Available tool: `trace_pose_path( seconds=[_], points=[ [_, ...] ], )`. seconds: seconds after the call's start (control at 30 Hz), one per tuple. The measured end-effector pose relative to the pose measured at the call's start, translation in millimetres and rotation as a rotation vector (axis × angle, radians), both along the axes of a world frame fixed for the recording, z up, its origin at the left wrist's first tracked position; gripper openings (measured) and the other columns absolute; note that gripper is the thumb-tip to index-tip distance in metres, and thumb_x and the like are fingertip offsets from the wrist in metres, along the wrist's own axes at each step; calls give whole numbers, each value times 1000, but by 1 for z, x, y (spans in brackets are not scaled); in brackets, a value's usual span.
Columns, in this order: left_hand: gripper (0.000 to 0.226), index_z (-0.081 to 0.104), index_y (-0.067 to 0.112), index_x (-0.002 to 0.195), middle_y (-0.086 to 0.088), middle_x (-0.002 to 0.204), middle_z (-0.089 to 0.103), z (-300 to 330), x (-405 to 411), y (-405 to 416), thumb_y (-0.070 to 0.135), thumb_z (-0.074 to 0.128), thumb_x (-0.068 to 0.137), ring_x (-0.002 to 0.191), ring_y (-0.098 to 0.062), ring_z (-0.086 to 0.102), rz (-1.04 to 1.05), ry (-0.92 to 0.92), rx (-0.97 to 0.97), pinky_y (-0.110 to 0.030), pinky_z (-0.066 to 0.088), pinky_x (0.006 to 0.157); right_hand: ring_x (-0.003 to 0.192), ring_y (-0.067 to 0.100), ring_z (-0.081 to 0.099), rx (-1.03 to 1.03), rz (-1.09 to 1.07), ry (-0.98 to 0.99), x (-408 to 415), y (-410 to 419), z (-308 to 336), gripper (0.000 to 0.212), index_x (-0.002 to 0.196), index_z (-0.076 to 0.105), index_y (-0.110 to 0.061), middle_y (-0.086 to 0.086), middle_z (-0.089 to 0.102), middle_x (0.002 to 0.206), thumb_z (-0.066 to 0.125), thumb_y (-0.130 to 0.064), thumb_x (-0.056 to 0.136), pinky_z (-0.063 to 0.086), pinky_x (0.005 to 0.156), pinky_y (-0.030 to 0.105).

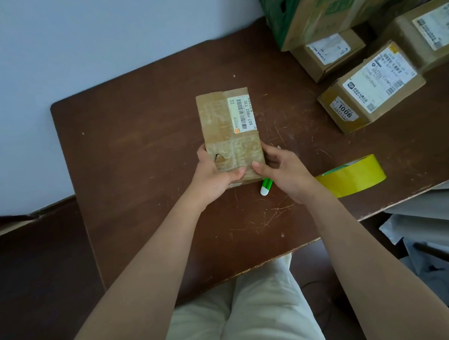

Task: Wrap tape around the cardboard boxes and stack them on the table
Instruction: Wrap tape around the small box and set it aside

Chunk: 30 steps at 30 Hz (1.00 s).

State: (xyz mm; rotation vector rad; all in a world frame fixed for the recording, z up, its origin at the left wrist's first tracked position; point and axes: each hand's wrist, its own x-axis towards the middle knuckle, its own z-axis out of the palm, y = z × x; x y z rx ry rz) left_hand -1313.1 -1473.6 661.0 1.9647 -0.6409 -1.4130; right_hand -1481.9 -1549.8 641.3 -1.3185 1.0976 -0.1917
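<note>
Cardboard box [228,132], flat and oblong, lies at the centre of the brown table [137,149], long axis running 12 to 6 o'clock. White barcode label [240,113] on its top face toward 1 o'clock. Old clear tape shows across the near end; a small torn hole at its 7 o'clock corner.

Left hand [215,173] grips the near-left corner, thumb on the top face, fingers curled down the side. Right hand [282,171] holds the near-right edge, thumb tip on top, fingers wrapped at the side. Both hold the same end, likely to steady or square the box before taping; no fresh tape seen on it, so wrapping looks not yet begun.

Green-and-white pen-like tool [265,187], perhaps a cutter, lies just at the box's 5 o'clock, partly under the right hand; kept close, probably for cutting tape.

Yellow tape roll [351,177] rests at 3 o'clock from the hands, near the table's edge, within right-hand reach.

At 1 to 2 o'clock, apart from the work box: a labelled box marked 1006 [372,93], a smaller box [327,53] behind it, another labelled box [429,30] at far right, and a green-printed carton [320,3] on top.
</note>
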Motion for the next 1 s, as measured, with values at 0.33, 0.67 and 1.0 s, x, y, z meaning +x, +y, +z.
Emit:
trace_pose_path(
  seconds=[0.33,0.67,1.0],
  points=[
    [114,6,24,153,12,134,47,7,12,1,29,87,73,123,-7,47,-89,57,69,-23,37,97,136,4,46,51,69,-2,-3,6,6,84,157,28,-30,-12,50,149,74,-37,87,38,116,34],
    [105,5,17,152,13,124,47,10,14,-5,18,81,80,125,-12,46,-164,-4,128,-34,39,110,131,10,54,72,25,-13,0,-1,6,58,153,39,-15,-2,57,143,60,-10,99,44,111,33],
    [87,25,19,155,-6,156,23,42,60,-10,23,76,86,141,-23,35,38,-393,7,-32,32,114,109,13,61,-401,-218,237,7,-6,30,45,145,47,-18,4,57,139,57,-17,101,44,93,23]
  ],
)
